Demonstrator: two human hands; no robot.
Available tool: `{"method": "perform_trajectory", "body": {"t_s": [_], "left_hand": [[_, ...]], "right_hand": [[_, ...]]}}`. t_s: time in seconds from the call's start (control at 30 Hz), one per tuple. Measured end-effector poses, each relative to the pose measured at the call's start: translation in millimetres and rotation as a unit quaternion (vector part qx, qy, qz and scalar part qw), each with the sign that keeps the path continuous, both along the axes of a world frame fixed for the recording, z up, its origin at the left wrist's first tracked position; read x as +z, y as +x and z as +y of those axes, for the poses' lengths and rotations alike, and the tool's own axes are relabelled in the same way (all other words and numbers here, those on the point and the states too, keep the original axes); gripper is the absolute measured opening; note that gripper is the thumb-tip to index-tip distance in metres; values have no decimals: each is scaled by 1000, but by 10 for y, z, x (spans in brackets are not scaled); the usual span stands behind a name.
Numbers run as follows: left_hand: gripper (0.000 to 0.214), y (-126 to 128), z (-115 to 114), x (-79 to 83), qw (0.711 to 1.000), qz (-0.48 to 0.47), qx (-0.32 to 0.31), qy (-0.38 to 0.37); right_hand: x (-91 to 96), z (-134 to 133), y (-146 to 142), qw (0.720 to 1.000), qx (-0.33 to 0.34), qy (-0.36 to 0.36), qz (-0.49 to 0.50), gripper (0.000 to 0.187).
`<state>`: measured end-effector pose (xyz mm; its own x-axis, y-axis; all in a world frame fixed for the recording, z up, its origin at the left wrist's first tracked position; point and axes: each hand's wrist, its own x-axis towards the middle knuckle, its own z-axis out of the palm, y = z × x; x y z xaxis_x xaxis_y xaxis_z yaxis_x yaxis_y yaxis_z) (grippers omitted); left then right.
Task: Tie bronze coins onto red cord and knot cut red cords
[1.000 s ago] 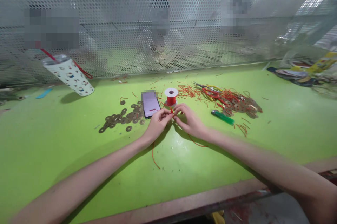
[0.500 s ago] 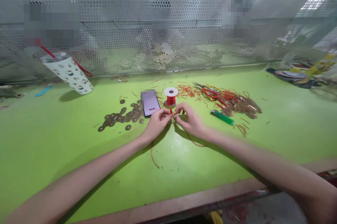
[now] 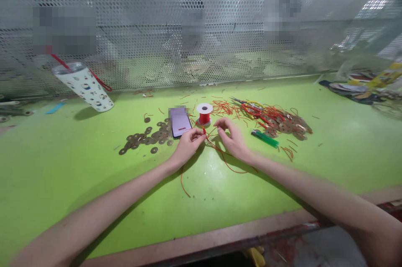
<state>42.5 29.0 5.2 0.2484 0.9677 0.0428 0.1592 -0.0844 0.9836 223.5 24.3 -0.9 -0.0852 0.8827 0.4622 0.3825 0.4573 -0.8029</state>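
Between thumb and fingers, my left hand (image 3: 191,142) pinches a knotted piece of red cord (image 3: 204,131). Several thin strands fan out from it to the right and hang over the green table. My right hand (image 3: 228,135), a little to the right, has thumb and forefinger closed on one of these strands. Just behind the hands stands a spool of red cord (image 3: 204,117) with white ends. A phone (image 3: 181,122) with a lit screen lies beside my left hand. A green lighter (image 3: 265,138) lies to the right of my right hand.
Round coins with holes (image 3: 147,137) are scattered on the left. Scissors (image 3: 249,108), cut red cord ends (image 3: 221,107) and a heap of coins on cords (image 3: 290,124) lie right. A patterned tumbler (image 3: 84,87) stands before a perforated metal screen (image 3: 141,49).
My right hand has drawn away from my left, to the right and slightly up, pulling a strand out from the knot. More loose strands now show between the hands.
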Motion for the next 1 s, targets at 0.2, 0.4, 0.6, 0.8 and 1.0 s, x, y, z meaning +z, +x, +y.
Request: {"method": "perform_trajectory", "body": {"t_s": [0.2, 0.4, 0.6, 0.8, 1.0], "left_hand": [[18, 6, -17, 27, 1000, 4, -2, -4], [16, 19, -20, 26, 1000, -4, -4, 1], [18, 23, -30, 46, 1000, -15, -26, -4], [19, 22, -38, 66, 1000, -9, -28, -1], [26, 31, -40, 78, 998, -16, -55, -3]], "right_hand": [[-37, 38, 23, 997, -63, 15, -45, 17], [-21, -41, 0, 996, -45, 70, -43, 18], [-20, -78, -63, 996, 46, 33, -68, 15], [-46, -38, -77, 995, 86, 0, -43, 12], [-55, -31, -77, 996, 85, -11, -13, 10]]}}
